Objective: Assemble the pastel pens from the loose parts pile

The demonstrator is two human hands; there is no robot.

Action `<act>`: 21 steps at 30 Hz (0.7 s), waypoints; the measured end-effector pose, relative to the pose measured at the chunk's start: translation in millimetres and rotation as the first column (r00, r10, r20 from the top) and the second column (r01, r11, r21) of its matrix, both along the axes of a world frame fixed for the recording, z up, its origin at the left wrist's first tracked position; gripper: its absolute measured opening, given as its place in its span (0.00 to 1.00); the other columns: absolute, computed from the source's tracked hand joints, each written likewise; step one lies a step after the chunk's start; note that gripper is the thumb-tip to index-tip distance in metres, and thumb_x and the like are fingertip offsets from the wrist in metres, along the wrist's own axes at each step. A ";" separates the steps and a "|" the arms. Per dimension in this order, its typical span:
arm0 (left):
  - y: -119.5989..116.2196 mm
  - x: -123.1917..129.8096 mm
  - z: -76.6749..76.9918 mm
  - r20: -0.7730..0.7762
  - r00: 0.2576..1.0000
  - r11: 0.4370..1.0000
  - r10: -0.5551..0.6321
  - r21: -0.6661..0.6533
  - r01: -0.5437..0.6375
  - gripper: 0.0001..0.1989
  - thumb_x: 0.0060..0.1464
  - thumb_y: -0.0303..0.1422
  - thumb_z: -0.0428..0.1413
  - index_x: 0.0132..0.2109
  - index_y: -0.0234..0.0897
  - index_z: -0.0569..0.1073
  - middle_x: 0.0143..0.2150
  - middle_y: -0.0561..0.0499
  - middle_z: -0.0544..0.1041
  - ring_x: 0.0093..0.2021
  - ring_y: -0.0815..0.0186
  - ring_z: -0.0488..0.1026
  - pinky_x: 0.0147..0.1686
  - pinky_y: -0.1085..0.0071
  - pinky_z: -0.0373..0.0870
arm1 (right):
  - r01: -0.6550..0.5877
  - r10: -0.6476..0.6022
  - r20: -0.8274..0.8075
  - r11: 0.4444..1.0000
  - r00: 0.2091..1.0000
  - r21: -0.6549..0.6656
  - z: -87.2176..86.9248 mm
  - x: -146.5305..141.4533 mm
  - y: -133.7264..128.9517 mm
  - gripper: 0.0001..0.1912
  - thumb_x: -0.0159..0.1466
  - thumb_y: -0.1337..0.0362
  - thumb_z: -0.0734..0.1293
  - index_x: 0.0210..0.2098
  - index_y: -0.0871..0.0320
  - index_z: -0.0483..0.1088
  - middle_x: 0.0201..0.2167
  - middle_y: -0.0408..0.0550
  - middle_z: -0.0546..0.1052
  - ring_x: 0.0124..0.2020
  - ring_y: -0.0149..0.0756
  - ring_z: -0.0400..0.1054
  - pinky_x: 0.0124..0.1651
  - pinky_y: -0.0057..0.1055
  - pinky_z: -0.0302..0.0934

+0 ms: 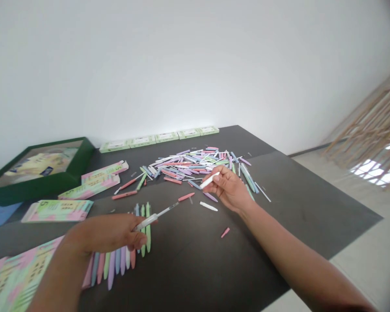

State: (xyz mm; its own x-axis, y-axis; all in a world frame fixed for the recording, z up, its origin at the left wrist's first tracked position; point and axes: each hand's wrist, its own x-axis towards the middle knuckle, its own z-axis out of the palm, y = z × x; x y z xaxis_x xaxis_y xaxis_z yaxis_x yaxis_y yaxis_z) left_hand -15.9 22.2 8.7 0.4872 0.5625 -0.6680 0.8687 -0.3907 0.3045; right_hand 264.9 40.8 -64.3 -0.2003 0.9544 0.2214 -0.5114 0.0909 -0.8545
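**Grip status.** My left grip (100, 234) is clamped on a refill (158, 212), held at its white end between thumb and fingers. My right grip (229, 188) is clamped on a white barrel (209, 180), which projects from my fingers toward the left.

**Alignment.** The refill's long axis rises from my left grip toward my right, so its thin, clear end points toward my right grip. The white barrel's long axis slopes the opposite way, down toward the refill. The two held parts remain apart, and neither touches the other.

**Surroundings.** A pink barrel (186, 197) lies on the worktop (273, 208) just beside the refill's free end. A white cap (208, 206) lies below my right grip. A row of pens (112, 264) lies beneath my left grip. A loose pile of pen parts (188, 164) lies beyond both grips.
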 end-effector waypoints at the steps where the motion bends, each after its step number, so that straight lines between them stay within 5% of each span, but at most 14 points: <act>1: 0.3 0.7 -1.2 0.029 1.000 0.998 -0.007 -0.058 0.008 0.16 0.51 0.40 0.44 0.34 0.35 0.72 0.31 0.50 0.77 0.31 0.64 0.73 0.29 0.75 0.65 | -0.001 0.001 0.000 1.000 1.000 0.007 1.3 -7.4 -5.8 0.12 0.55 0.61 0.69 0.33 0.56 0.61 0.29 0.44 0.76 0.28 0.33 0.72 0.33 0.32 0.67; 7: 2.1 -0.4 -8.6 0.042 0.998 0.996 0.045 -0.082 -0.042 0.17 0.51 0.41 0.46 0.38 0.35 0.72 0.32 0.49 0.78 0.32 0.62 0.73 0.31 0.73 0.66 | 0.026 -0.027 0.017 0.996 0.999 0.090 0.9 -33.4 -29.0 0.09 0.58 0.61 0.67 0.36 0.55 0.62 0.34 0.47 0.77 0.33 0.36 0.73 0.38 0.39 0.67; 21: -1.5 7.1 -7.4 0.044 0.996 0.992 0.075 -0.100 -0.071 0.14 0.51 0.39 0.47 0.38 0.35 0.71 0.33 0.49 0.78 0.32 0.63 0.74 0.29 0.73 0.65 | 0.033 -0.043 0.086 0.992 0.995 0.118 3.2 -35.7 -35.7 0.10 0.59 0.60 0.66 0.36 0.55 0.61 0.35 0.49 0.77 0.38 0.41 0.72 0.41 0.41 0.66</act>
